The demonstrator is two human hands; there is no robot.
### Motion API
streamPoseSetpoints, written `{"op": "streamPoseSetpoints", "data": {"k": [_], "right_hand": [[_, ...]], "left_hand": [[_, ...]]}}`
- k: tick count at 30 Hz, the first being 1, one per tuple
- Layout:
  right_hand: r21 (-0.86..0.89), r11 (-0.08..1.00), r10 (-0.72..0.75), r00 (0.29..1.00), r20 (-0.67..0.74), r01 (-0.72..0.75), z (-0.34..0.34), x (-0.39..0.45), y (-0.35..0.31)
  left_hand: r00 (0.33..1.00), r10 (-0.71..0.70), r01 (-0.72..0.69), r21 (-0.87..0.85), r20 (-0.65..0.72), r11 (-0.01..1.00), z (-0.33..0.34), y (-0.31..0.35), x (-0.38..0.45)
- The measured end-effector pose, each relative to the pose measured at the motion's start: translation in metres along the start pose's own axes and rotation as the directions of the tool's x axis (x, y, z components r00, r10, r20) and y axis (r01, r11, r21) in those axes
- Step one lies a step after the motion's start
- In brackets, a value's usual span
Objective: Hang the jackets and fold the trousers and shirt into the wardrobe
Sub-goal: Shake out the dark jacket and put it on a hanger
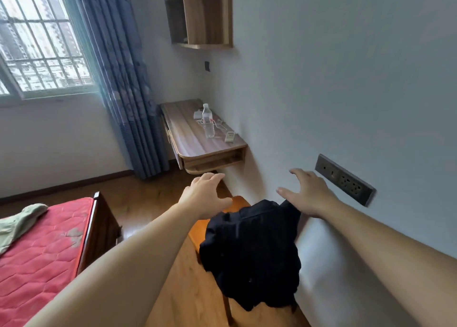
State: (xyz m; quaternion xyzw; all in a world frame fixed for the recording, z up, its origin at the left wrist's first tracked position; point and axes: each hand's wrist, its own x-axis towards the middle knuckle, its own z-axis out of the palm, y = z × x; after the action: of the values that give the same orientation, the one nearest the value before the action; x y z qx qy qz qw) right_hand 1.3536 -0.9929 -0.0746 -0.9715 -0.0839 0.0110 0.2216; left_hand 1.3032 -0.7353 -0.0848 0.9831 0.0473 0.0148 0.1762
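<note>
Both hands [257,193] hover above black garment [252,252].

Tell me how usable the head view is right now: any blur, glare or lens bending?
Head view: the window is blown out and hazes the curtain edge; wide-angle bending tilts the walls and stretches both forearms; the dark garment on the stool shows almost no fold detail; the socket panel is slightly soft.

No readable text shows anywhere in this view. The water bottle [208,121] on the worktop [195,141] carries a label with a red patch, but its print is too small and blurred to make out. The small white remote [230,137] just beside the bottle shows no legible markings either.
</note>
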Motion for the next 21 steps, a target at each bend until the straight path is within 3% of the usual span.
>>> {"op": "streamPoseSetpoints", "data": {"k": [6,11,21], "right_hand": [[0.029,0.993,-0.117,0.993,0.023,0.117,0.010,0.089,-0.021],[-0.046,0.989,-0.138,0.987,0.087,0.143,0.041,0.157,-0.026],[-0.106,0.985,-0.099,0.952,0.291,0.135,0.105,0.255,-0.026]], "left_hand": [[0.998,-0.023,0.020,-0.059,-0.055,0.998,0.001,-0.006,0.075],[0.998,-0.047,0.042,-0.122,-0.039,0.992,0.031,-0.029,0.147],[0.975,-0.144,0.172,-0.172,0.167,0.970,0.089,-0.072,0.238]]}}
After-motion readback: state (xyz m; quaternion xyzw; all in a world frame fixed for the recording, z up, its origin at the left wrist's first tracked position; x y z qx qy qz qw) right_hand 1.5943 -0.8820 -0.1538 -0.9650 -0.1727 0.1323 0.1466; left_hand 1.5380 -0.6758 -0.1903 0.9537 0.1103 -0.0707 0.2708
